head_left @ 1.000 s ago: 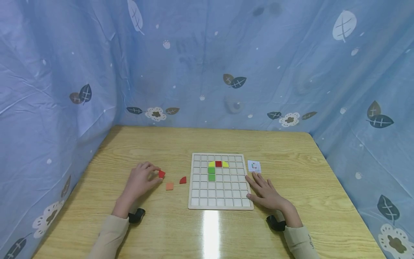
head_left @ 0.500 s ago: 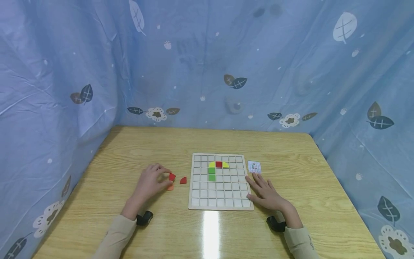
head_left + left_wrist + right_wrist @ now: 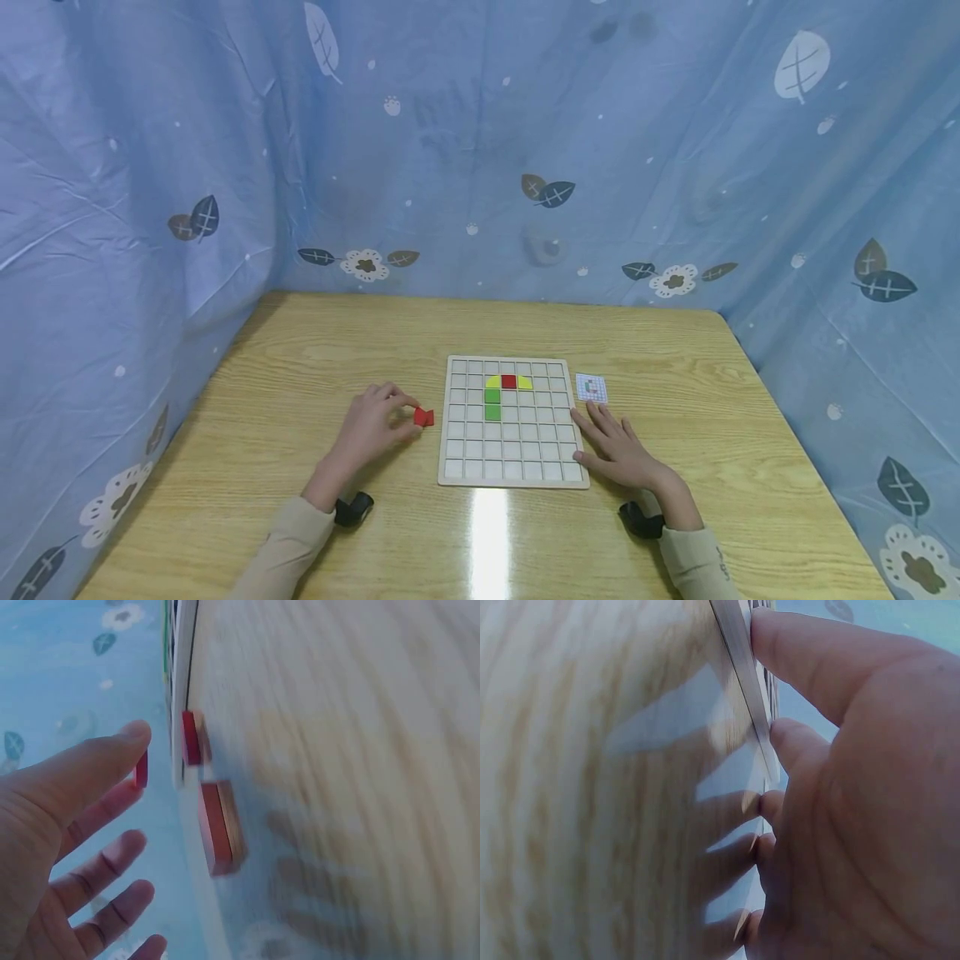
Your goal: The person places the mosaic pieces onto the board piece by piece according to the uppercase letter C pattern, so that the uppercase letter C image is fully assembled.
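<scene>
Laying of tiles on a pale, square board of gridded cells; two flat green squares, one flat red square and two flat yellow rounded corner pieces occupy cells in its far part; the left hand pinches a thin red tile, its outline partly hidden, between thumb and forefinger, clear of the wood-grain table and left of the board; below it, in the left wrist view, lie a dark red tile and an orange tile; the right hand is unclenched and grasps nothing, its thumb against the board's right edge, near a small white printed card; the step in hand is probably carrying the tile boardward; the next move would call for crossing the left rim, then lowering the tile flat into a cell, which one being impossible to tell.
</scene>
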### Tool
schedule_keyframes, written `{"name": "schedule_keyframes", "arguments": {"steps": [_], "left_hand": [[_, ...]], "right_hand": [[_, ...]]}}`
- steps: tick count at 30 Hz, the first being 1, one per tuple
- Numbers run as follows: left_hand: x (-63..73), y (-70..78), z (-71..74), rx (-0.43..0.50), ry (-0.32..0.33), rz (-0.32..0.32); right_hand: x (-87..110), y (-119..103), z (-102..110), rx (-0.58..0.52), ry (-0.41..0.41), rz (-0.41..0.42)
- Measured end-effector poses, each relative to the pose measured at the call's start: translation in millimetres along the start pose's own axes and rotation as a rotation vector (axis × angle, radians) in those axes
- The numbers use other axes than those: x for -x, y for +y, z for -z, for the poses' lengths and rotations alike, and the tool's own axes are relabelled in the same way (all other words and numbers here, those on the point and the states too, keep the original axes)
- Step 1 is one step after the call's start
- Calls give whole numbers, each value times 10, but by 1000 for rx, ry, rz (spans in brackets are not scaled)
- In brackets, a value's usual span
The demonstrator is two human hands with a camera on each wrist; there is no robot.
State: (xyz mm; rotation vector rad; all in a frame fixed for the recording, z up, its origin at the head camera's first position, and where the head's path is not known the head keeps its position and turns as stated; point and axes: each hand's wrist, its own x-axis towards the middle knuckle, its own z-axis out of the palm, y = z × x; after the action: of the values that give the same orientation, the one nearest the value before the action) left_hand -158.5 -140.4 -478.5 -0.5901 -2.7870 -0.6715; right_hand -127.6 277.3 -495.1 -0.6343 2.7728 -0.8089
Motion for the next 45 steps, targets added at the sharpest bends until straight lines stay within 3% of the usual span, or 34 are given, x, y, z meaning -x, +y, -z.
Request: {"name": "schedule_keyframes", "arguments": {"steps": [11, 28, 45], "left_hand": [[-83, 185, -139, 13, -49, -15], [-200, 484, -338, -25, -149, -70], [-324, 699, -466, -42, -178, -89]], "right_hand": [[15, 14, -33, -3, 40, 45], [3, -27, -14, 13, 12, 18], [-13, 3, -7, 15, 3, 15]]}}
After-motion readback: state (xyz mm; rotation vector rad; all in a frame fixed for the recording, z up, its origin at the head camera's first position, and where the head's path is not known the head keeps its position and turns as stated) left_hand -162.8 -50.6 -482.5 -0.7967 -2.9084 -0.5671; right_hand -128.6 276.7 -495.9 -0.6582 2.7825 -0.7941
